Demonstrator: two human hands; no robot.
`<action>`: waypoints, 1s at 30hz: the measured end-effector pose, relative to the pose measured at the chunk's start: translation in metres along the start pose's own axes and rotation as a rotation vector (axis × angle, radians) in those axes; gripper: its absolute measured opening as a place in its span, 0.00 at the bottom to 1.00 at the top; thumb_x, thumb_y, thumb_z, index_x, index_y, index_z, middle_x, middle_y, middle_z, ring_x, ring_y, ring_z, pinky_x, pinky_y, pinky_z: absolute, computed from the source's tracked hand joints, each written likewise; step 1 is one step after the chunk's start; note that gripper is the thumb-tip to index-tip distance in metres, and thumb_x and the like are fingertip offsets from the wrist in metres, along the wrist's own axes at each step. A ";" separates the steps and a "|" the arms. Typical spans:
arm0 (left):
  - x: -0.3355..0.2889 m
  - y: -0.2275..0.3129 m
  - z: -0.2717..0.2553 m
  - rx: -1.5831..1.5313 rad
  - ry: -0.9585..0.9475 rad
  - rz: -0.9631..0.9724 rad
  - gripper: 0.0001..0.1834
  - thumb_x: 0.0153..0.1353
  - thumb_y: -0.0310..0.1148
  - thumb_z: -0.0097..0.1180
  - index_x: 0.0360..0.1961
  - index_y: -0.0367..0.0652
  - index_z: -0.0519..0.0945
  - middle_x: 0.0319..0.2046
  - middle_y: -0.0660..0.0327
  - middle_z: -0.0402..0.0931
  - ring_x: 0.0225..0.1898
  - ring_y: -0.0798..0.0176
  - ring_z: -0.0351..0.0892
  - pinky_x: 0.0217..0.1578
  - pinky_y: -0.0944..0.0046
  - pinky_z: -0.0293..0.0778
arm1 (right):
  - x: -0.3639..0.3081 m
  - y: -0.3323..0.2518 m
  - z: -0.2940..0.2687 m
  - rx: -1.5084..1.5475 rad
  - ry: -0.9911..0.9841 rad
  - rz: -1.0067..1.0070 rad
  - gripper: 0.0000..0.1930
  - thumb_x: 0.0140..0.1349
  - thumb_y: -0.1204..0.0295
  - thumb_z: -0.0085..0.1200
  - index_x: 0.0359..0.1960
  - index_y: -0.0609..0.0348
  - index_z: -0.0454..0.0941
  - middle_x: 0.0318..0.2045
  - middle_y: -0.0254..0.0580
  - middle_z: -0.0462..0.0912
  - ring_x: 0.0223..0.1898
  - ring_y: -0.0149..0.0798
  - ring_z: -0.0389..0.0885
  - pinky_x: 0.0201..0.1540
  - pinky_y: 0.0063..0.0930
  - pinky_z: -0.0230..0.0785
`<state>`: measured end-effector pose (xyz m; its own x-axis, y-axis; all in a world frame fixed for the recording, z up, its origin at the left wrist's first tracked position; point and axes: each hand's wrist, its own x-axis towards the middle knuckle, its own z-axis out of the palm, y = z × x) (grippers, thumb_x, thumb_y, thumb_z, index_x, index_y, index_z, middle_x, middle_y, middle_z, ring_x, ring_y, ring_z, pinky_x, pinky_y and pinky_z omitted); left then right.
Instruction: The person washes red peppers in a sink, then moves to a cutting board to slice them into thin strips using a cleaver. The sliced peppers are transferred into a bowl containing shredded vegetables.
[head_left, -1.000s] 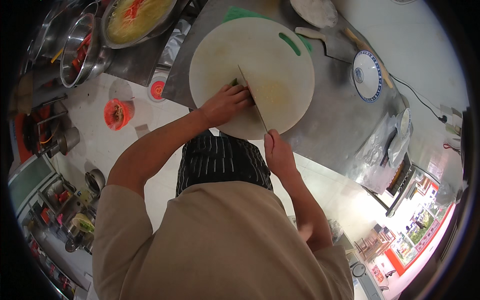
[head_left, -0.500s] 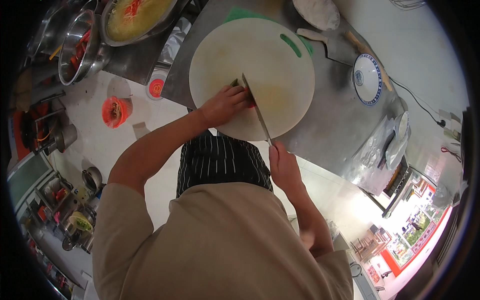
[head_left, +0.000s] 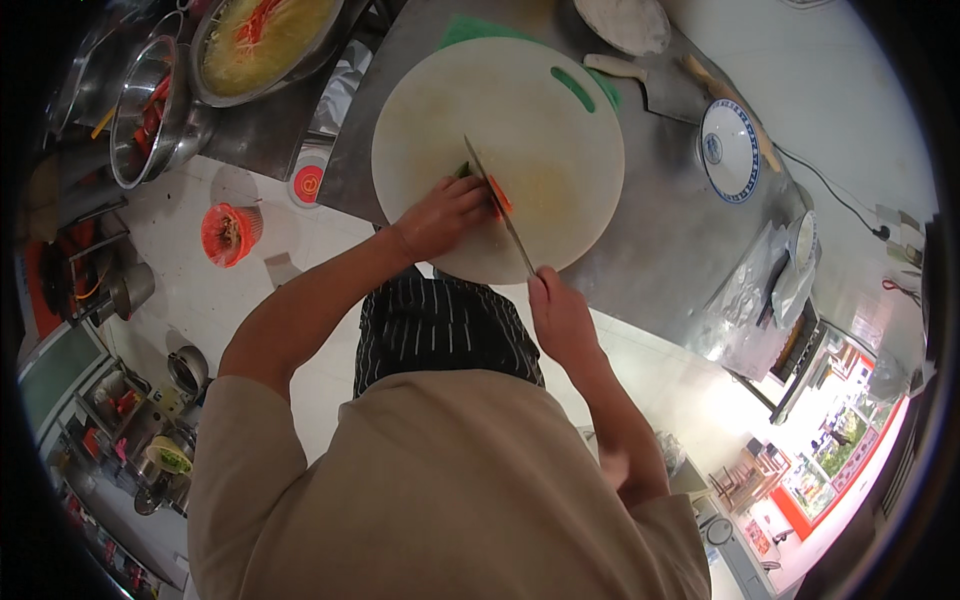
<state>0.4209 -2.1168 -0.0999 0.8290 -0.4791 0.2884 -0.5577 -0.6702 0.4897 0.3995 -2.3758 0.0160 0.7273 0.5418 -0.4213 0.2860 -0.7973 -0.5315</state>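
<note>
On the round white cutting board (head_left: 572, 185), my left hand (head_left: 442, 217) is closed over a red pepper, mostly hidden beneath the fingers; a dark green tip (head_left: 462, 170) pokes out past them. My right hand (head_left: 562, 316) grips a kitchen knife (head_left: 515, 235) by its handle, which the fingers cover. The long thin blade slants across the board right beside my left fingertips, its point toward the far side. A red pepper strip (head_left: 503, 196) shows along the blade's right side.
Right of the board lie a cleaver (head_left: 672, 98) and a blue-rimmed white bowl (head_left: 731, 150). A bowl of white powder (head_left: 625, 22) stands farther back. Steel bowls (head_left: 120, 160) crowd the far left. A red basket (head_left: 230, 236) sits on the floor. Plastic bags (head_left: 745, 280) lie at the table's right end.
The red strip has come into sight on the blade's right side. The knife and my right hand have shifted slightly left, along with a small tilt of the whole view.
</note>
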 end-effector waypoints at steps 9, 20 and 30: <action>0.000 -0.002 0.004 -0.032 0.042 0.009 0.19 0.62 0.29 0.53 0.54 0.46 0.83 0.58 0.59 0.76 0.65 0.52 0.70 0.62 0.50 0.67 | 0.006 0.004 -0.004 0.033 -0.010 -0.023 0.10 0.69 0.72 0.49 0.43 0.68 0.72 0.44 0.60 0.77 0.34 0.63 0.82 0.33 0.52 0.76; 0.002 -0.002 -0.001 -0.034 0.116 0.017 0.14 0.61 0.28 0.57 0.48 0.40 0.83 0.53 0.55 0.77 0.58 0.48 0.76 0.57 0.52 0.73 | 0.002 -0.003 0.000 0.276 0.085 0.033 0.16 0.78 0.60 0.42 0.46 0.64 0.73 0.30 0.66 0.80 0.37 0.72 0.77 0.38 0.56 0.69; 0.003 0.013 -0.030 -0.018 0.105 -0.063 0.13 0.57 0.27 0.63 0.44 0.41 0.84 0.53 0.55 0.77 0.58 0.50 0.75 0.60 0.55 0.73 | 0.013 0.010 0.014 0.439 0.098 0.286 0.18 0.77 0.60 0.44 0.48 0.65 0.75 0.33 0.66 0.81 0.38 0.70 0.78 0.39 0.50 0.71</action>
<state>0.4177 -2.1101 -0.0685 0.8625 -0.3743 0.3406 -0.5046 -0.6863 0.5238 0.4027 -2.3733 -0.0053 0.7988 0.2746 -0.5352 -0.2054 -0.7117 -0.6718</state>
